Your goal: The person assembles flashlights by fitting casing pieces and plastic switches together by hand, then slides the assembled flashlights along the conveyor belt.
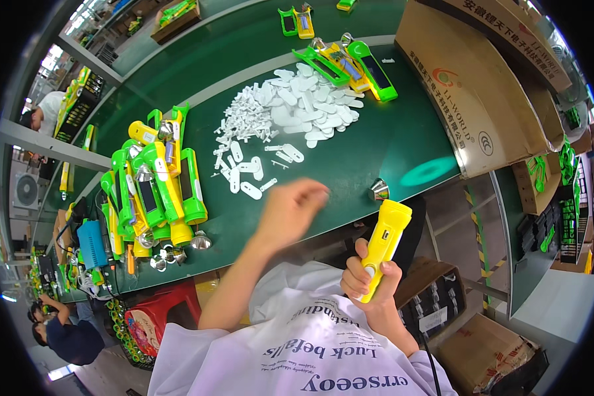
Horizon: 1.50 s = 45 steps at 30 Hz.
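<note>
In my right hand (371,280) is a yellow flashlight body (384,241), held upright by its lower part with fingers wrapped round it. A small dark slot and a pale switch show on its side. Just beyond its wide end sits a silver cone reflector (379,189); whether it is joined to the body I cannot tell. My left hand (290,210) hovers over the near part of the green table with fingers curled together. What it pinches, if anything, is hidden. Beyond it lie loose white oval plates (249,177) and a big pile of white plates (317,105) beside small white parts (244,112).
Green and yellow flashlight housings (155,178) are heaped on the left, with loose reflectors (201,240) at the table's near edge. More housings (369,69) lie at the back. A large cardboard box (472,99) stands on the right. A bright ring of light (428,171) falls beside it.
</note>
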Tool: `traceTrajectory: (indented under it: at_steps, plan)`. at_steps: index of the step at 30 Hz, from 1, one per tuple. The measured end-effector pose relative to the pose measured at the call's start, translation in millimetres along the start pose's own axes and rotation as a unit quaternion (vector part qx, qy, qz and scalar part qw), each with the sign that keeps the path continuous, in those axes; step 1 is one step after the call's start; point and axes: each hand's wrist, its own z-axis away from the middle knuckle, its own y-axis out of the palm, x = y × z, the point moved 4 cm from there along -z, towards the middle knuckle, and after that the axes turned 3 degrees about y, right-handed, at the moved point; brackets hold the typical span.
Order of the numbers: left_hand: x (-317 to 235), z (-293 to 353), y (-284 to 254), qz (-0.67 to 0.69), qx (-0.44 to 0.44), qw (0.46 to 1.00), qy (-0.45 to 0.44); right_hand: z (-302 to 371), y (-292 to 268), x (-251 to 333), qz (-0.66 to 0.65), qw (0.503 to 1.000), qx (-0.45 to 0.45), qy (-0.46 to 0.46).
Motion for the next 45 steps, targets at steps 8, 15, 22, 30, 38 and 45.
traceTrajectory:
  at_steps: [8, 15, 22, 30, 38, 45]
  plan:
    - [16, -25, -156, -0.441, -0.190, 0.877, 0.024, -8, 14, 3, -0.025, 0.997, 0.072, -0.007]
    - [45, -10, -159, -0.464, -0.097, 0.879, -0.041, -9, 4, 4, -0.033, 0.997, 0.065, -0.028]
    - [43, -9, -155, -0.474, -0.089, 0.874, -0.061, -9, 1, 5, 0.011, 0.999, 0.036, -0.030]
    - [40, -15, -171, -0.443, -0.188, 0.877, 0.017, -9, 0, 1, 0.024, 0.999, 0.018, -0.008]
    - [47, -32, -174, -0.443, -0.163, 0.882, 0.009, -13, -6, 5, 0.022, 0.999, -0.032, -0.033]
    - [44, -44, -166, -0.414, -0.145, 0.899, -0.001, -14, -3, 5, 0.017, 0.999, -0.008, -0.027]
